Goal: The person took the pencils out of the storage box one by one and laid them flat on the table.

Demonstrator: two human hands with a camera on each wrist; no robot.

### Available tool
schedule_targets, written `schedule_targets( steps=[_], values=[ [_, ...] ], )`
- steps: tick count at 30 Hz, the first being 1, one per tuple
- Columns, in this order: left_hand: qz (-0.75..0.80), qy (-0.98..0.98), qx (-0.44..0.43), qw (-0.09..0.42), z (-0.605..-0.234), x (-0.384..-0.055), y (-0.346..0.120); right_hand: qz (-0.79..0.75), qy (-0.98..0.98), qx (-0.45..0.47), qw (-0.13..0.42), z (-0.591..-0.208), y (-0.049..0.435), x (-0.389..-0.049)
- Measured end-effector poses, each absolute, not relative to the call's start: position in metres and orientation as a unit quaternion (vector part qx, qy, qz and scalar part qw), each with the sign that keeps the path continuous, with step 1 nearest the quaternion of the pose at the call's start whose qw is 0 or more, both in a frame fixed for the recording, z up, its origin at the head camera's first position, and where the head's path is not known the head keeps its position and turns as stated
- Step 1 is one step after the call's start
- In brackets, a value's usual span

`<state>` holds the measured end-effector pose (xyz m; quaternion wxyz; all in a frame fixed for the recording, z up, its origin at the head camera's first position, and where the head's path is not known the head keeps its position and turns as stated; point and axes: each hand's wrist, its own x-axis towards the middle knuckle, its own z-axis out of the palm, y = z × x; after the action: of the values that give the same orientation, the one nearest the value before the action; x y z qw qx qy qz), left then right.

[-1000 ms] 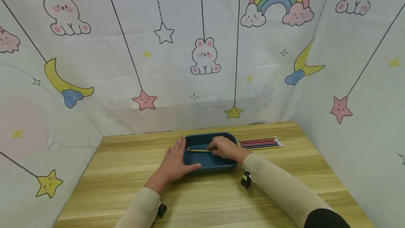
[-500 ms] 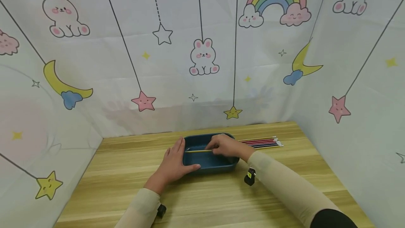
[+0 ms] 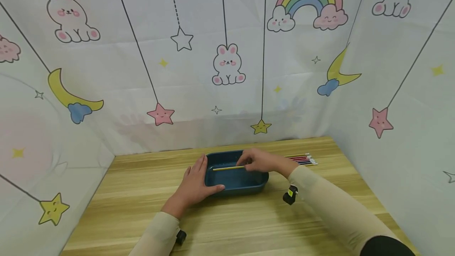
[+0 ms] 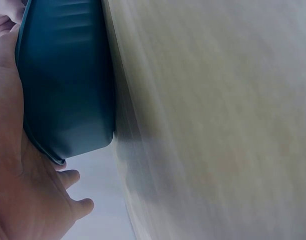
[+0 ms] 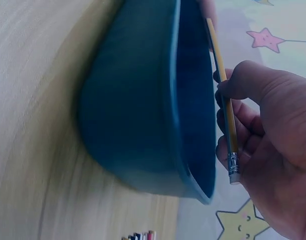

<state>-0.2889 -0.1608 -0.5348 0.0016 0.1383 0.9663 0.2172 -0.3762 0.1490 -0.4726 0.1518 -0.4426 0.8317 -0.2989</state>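
A dark blue-green rectangular bin (image 3: 236,190) stands on the wooden table. My left hand (image 3: 193,185) rests against its left end, fingers straight along the side and thumb along the front rim. In the left wrist view that hand (image 4: 28,190) lies along the bin's rim, with fingertips showing past the corner. My right hand (image 3: 261,161) pinches a yellow pencil (image 3: 227,168) above the bin, its length running leftward across the opening. Close up in the right wrist view, the pencil (image 5: 230,127) lies between thumb and fingers, its white eraser and metal band near the palm.
Several red and dark pencils (image 3: 302,159) lie side by side on the table to the right of the bin, partly hidden behind the right arm. Behind the table (image 3: 149,177) hangs a white cloth printed with bunnies and stars (image 3: 261,127).
My right hand has moved slightly right with the yellow pencil, and the pencil's far end has drawn back from the bin's left end since half a second ago. My left hand stays in place.
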Motion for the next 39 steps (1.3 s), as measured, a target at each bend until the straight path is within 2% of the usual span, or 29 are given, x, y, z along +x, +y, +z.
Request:
schedule_targets(
  steps=[13, 39],
  values=[
    [0.214, 0.967, 0.14, -0.002, -0.537, -0.289, -0.161, -0.311, 0.841, -0.413, 0.162, -0.453, 0.19, -0.371],
    [0.222, 0.964, 0.144, -0.002, -0.539, -0.29, -0.163, -0.313, 0.854, -0.389, 0.148, -0.441, 0.275, -0.365]
  ],
)
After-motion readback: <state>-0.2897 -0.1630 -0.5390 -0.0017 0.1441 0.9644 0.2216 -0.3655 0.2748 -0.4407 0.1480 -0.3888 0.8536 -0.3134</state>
